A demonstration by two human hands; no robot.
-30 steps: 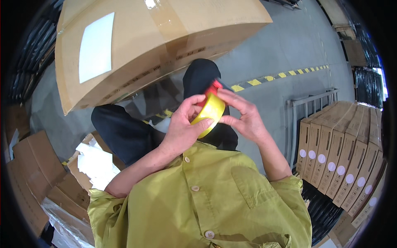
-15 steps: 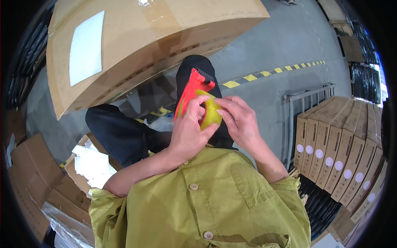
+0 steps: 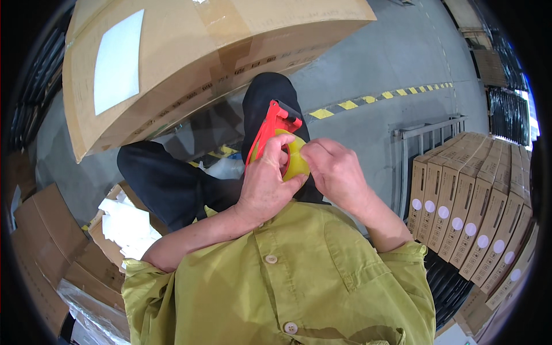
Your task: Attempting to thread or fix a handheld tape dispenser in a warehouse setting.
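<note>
Left fingers (image 3: 280,141) grasp the yellow tape roll (image 3: 296,158), right fingers (image 3: 316,149) pinch its edge, grey floor (image 3: 368,138) spreading rightward.

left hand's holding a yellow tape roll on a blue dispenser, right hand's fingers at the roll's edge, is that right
Not quite: the head view shows the dispenser is red, not blue. The left hand does hold the yellow tape roll, with the right hand at its edge.

Whse: ctns (image 3: 472,207) in row, hazard-striped flr (image 3: 368,69).
</note>
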